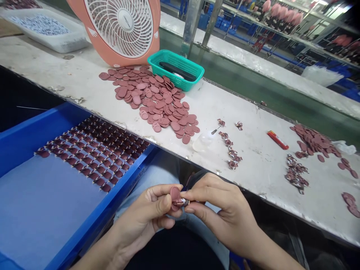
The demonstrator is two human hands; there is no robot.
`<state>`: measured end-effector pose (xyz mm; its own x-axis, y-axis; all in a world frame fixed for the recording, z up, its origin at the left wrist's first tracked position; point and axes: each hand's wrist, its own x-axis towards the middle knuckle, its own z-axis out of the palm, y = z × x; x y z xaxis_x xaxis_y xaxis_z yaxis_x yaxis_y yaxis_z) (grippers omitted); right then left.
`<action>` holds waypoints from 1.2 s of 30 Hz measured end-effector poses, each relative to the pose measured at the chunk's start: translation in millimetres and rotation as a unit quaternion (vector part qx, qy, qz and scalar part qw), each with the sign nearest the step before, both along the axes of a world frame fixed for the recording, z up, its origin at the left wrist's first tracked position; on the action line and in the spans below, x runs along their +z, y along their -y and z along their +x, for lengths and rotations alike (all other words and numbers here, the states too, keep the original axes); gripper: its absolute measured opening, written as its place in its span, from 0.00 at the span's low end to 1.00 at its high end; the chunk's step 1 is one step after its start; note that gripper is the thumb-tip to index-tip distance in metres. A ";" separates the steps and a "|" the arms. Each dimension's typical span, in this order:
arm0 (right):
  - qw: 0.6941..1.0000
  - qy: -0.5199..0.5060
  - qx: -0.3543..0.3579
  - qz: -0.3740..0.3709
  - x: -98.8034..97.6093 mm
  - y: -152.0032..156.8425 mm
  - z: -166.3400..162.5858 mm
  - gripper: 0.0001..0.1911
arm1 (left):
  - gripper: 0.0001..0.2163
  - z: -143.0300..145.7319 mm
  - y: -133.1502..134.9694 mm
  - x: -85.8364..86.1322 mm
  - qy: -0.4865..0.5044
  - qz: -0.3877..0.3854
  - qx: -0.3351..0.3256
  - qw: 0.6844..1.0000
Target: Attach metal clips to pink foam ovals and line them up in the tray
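My left hand [149,213] and my right hand [219,210] meet over my lap, below the table's front edge. Both pinch one small dusty-pink oval piece [174,194] with a patterned bit [180,203] under it. The left thumb and forefinger curl round the piece; the right fingertips press on it from the right. A big heap of the same pink oval pieces [157,99] lies on the white table [84,80]. A blue tray [25,135] at my left holds rows of finished dark-pink pieces [95,150].
A pink fan [120,30] and a teal basket [177,69] stand at the back. Small patterned bits [232,150] lie mid-table, a red lighter [277,140] to the right, more pink pieces [315,142] and another cluster [295,174] further right. A white bin [45,30] sits far left.
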<state>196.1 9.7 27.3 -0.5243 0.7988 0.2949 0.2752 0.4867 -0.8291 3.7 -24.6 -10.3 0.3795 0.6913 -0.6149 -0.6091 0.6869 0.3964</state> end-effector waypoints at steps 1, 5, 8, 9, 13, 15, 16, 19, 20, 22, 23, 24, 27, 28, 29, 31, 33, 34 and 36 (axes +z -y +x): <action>1.000 -0.004 -0.004 -0.005 -0.5 -0.4 -1.2 0.10 | 0.16 0.5 -0.4 0.4 -0.003 -0.005 0.003 1.000; 1.000 -0.013 -0.012 -0.016 -0.8 -1.2 -4.6 0.10 | 0.17 1.2 -1.1 1.4 -0.005 -0.015 0.010 1.000; 1.000 -0.017 -0.012 -0.019 -0.4 -1.2 -5.8 0.10 | 0.17 0.5 -0.3 0.7 0.001 -0.009 0.012 1.000; 1.000 -0.018 -0.011 -0.020 -0.5 -1.1 -6.1 0.10 | 0.17 0.3 0.1 0.4 0.002 -0.006 0.013 1.000; 0.999 -0.027 -0.006 -0.025 -1.9 -0.9 -7.6 0.09 | 0.16 -0.3 0.9 -1.0 0.008 -0.003 0.013 1.000; 0.999 -0.027 -0.006 -0.027 -2.4 -1.5 -8.5 0.08 | 0.16 -0.6 0.2 -1.3 0.011 0.003 0.015 1.000; 0.999 -0.024 -0.008 -0.028 -2.4 -2.0 -8.9 0.08 | 0.15 -0.8 -0.6 -1.4 0.011 0.004 0.016 1.000; 0.999 -0.010 -0.011 -0.034 -1.4 -4.0 -8.9 0.07 | 0.15 -1.7 -4.5 -2.0 0.011 0.010 0.019 1.000; 0.999 -0.008 -0.013 -0.033 -0.9 -4.6 -8.3 0.08 | 0.15 -2.1 -6.0 -2.3 0.014 0.011 0.012 1.000; 1.000 -0.011 -0.018 -0.023 0.1 -5.1 -6.5 0.15 | 0.17 -2.9 -8.7 -3.0 0.026 0.016 -0.005 1.000; 1.000 -0.014 -0.020 -0.017 0.3 -5.2 -5.3 0.19 | 0.16 -3.2 -9.7 -3.4 0.034 0.022 -0.015 0.999; 1.000 -0.016 -0.020 -0.014 0.2 -5.1 -4.2 0.22 | 0.16 -3.5 -10.5 -3.7 0.041 0.029 -0.022 0.999; 1.000 -0.022 -0.014 -0.018 -2.1 -4.7 -2.5 0.15 | 0.15 -4.3 -11.2 -3.9 0.044 0.039 -0.019 0.998; 0.999 -0.025 -0.012 -0.018 -3.3 -4.8 -2.8 0.12 | 0.16 -4.5 -11.2 -3.7 0.038 0.034 -0.016 0.999; 0.999 -0.028 -0.012 -0.019 -4.5 -5.0 -3.5 0.10 | 0.17 -4.7 -11.0 -3.4 0.030 0.026 -0.011 0.999; 0.999 -0.032 -0.013 -0.022 -6.6 -5.9 -5.7 0.09 | 0.18 -4.9 -10.6 -2.8 0.021 0.007 -0.003 1.000; 0.999 -0.033 -0.012 -0.027 -7.8 -6.8 -8.3 0.08 | 0.18 -4.5 -10.1 -2.3 0.020 -0.005 0.004 1.000; 0.999 -0.034 -0.012 -0.030 -8.0 -7.1 -9.3 0.09 | 0.18 -4.2 -9.7 -2.2 0.021 -0.008 0.006 1.000; 0.999 -0.037 -0.011 -0.034 -7.8 -7.6 -10.8 0.08 | 0.17 -3.4 -8.9 -2.3 0.022 -0.009 0.008 1.000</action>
